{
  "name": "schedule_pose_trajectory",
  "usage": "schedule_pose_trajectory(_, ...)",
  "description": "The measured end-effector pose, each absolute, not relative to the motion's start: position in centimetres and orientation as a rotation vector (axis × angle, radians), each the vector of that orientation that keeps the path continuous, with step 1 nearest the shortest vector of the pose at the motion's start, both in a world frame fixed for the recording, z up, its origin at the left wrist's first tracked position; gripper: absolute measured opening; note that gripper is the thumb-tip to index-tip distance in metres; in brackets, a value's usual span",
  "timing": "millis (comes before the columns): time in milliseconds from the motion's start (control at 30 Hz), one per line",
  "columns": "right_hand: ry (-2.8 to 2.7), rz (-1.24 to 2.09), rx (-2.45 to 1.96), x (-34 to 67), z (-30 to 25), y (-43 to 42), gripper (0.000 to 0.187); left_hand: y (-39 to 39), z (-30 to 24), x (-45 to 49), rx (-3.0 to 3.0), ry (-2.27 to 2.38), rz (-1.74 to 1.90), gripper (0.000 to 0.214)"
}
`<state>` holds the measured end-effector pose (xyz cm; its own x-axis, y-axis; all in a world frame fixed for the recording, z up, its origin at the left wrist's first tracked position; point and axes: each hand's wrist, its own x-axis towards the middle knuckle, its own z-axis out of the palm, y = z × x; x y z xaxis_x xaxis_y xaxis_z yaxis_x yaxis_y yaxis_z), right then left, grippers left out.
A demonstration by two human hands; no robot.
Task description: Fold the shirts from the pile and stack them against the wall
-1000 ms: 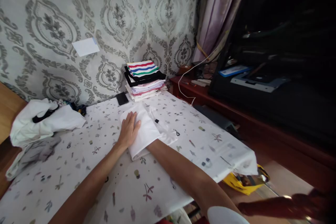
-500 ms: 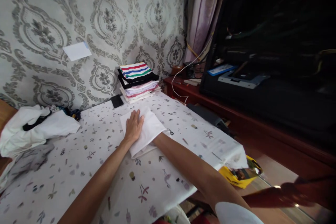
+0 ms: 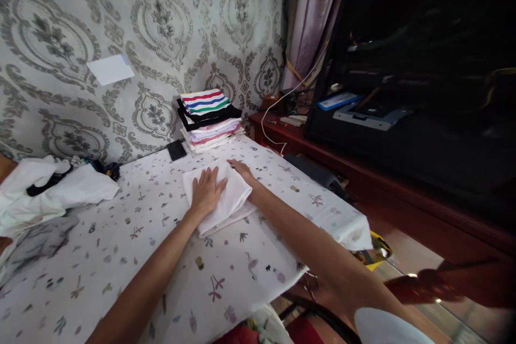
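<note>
A folded white garment (image 3: pixel 231 197) lies in the middle of the table, on a patterned white tablecloth (image 3: pixel 133 258). My left hand (image 3: pixel 206 193) rests flat on top of it, fingers stretched out and together. My right hand (image 3: pixel 241 168) lies at the garment's far right corner, fingers extended along its edge, touching the cloth. A stack of folded clothes (image 3: pixel 209 121), with a striped piece on top, stands against the wall just beyond the garment.
A heap of unfolded white and grey clothes (image 3: pixel 44 199) lies at the table's left end. A small black item (image 3: pixel 176 150) sits beside the stack. To the right stands a dark wooden cabinet (image 3: pixel 363 177) with a cable. A yellow bag (image 3: pixel 377 252) lies below the table's corner.
My right hand came out from under the garment's right side and now lies at its far right corner. The loose flap on the right has been folded in. My left hand stayed pressing.
</note>
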<state>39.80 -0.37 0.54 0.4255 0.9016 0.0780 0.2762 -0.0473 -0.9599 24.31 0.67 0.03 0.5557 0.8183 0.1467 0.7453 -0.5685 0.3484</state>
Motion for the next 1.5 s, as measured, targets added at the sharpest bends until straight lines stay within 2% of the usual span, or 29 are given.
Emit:
schedule_pose_trajectory(133,-1.094,0.824,-1.575,41.5,0.3,-1.0,0.038,0.3,0.5,24.7,2.626,1.318,0.308,0.069)
schedule_pose_trajectory(233,-1.172,0.797,-1.623,41.7,0.2,-1.5,0.053,-0.8,0.8,24.7,2.646,1.286,0.261,0.069)
schedule_pose_trajectory(433,-1.389,0.550,-1.777,40.9,1.7,-2.8,0.056,-5.6,0.8,23.6,2.730,0.940,0.236,0.069)
schedule_pose_trajectory(533,-1.659,0.283,-1.862,39.3,2.9,-3.4,0.049,-5.7,1.6,22.4,2.664,0.763,0.333,0.052)
schedule_pose_trajectory(600,-1.844,0.175,-1.864,38.1,3.4,-3.4,0.046,-3.6,2.6,21.4,2.620,0.812,0.487,0.039)
schedule_pose_trajectory(667,-1.947,0.201,-1.837,37.1,3.5,-3.1,0.044,-0.1,3.4,20.2,2.593,1.011,0.703,0.029)
schedule_pose_trajectory(733,-1.992,0.250,-1.855,36.5,3.2,-2.4,0.044,4.0,3.8,19.1,2.523,1.276,0.828,0.027)
schedule_pose_trajectory(800,-2.003,0.306,-1.942,36.2,2.5,-1.7,0.049,7.5,3.5,18.3,2.389,1.413,0.733,0.030)
schedule_pose_trajectory(933,-2.037,0.401,-2.091,36.4,0.9,-0.8,0.063,10.9,2.1,17.7,2.327,1.375,0.573,0.026)
schedule_pose_trajectory(1133,-2.068,0.373,-2.111,36.6,0.3,-0.7,0.066,11.3,0.8,17.5,2.451,1.335,0.516,0.021)
schedule_pose_trajectory(1367,-2.060,0.384,-2.077,36.7,-0.1,-0.5,0.067,10.0,0.9,16.8,2.698,1.469,0.469,0.028)
schedule_pose_trajectory(1500,-2.061,0.381,-2.070,36.7,-0.2,-0.5,0.066,5.3,2.5,16.4,2.776,1.436,0.659,0.029)
